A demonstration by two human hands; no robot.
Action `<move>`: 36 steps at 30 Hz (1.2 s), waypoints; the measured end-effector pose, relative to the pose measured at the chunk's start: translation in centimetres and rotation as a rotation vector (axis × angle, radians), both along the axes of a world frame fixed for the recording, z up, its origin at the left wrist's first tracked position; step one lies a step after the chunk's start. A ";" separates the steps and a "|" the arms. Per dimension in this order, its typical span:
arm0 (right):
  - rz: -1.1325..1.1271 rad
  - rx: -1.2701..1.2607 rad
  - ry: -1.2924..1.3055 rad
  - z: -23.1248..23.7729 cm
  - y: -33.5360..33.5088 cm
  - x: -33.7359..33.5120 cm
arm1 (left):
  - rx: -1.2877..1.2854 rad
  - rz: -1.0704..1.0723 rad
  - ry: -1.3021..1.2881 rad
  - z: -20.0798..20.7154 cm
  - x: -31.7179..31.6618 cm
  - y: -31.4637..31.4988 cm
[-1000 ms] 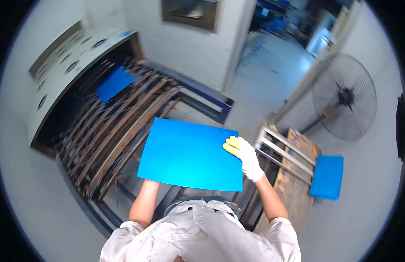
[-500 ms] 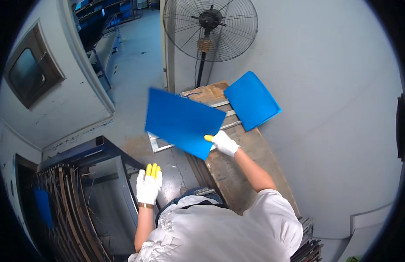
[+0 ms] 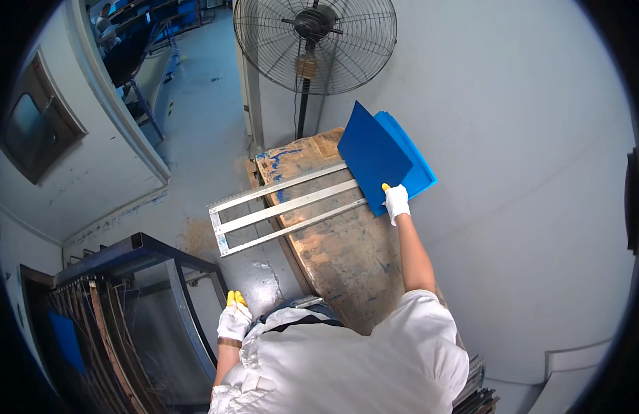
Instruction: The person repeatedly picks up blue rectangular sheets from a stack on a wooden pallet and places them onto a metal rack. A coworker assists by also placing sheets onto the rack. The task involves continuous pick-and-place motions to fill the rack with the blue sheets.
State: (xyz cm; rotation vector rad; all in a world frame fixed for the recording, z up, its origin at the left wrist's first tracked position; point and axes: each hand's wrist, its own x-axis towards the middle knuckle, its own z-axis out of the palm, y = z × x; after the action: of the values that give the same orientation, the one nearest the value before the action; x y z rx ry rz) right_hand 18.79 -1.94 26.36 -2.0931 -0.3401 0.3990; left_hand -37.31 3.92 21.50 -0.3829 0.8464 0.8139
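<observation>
My right hand [image 3: 396, 201], in a white glove with yellow fingertips, pinches a dark blue sheet [image 3: 374, 148] at its near edge. The sheet is held tilted over a stack of brighter blue sheets [image 3: 423, 174], hiding most of it. Whether the sheet touches the stack, I cannot tell. Left of the stack, a metal frame with long parallel bars [image 3: 288, 205] lies on the worn workbench [image 3: 333, 259], one end jutting past the bench edge. My left hand [image 3: 234, 317], gloved alike, hangs low beside my body with fingers loosely bent and nothing in it.
A large black pedestal fan [image 3: 314, 41] stands behind the bench, against the white wall. At the lower left is a dark metal rack [image 3: 171, 252] with many thin slats and a blue sheet in it. A doorway at the upper left shows another work area.
My right hand has carried the blue sheet rightward, from above the metal frame to above the stack, uncovering the frame. My left hand has dropped lower and its fingers have bent.
</observation>
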 end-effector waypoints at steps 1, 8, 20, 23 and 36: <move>0.007 0.016 0.058 0.3 -0.1 -0.1 | 0.007 -0.021 -0.001 0.1 0.7 -0.1; 0.014 0.055 0.082 -0.9 -2.1 0.0 | 0.042 -0.052 0.048 0.2 1.5 -0.7; 0.301 -0.416 0.493 -2.3 -5.2 -2.9 | 0.023 -0.016 0.024 -1.7 0.0 -1.6; 0.480 -0.431 0.524 -1.8 -4.0 -6.3 | 0.028 -0.035 0.066 -4.0 -1.3 -1.2; 1.654 -0.299 0.355 1.0 14.5 -44.0 | 0.080 0.067 0.013 -1.9 -12.6 -2.8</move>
State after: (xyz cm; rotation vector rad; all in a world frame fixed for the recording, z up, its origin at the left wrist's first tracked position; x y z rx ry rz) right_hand -25.18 12.55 27.33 -1.4615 -1.8310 1.7833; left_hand -49.95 1.15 19.57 -0.3373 0.8135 0.9103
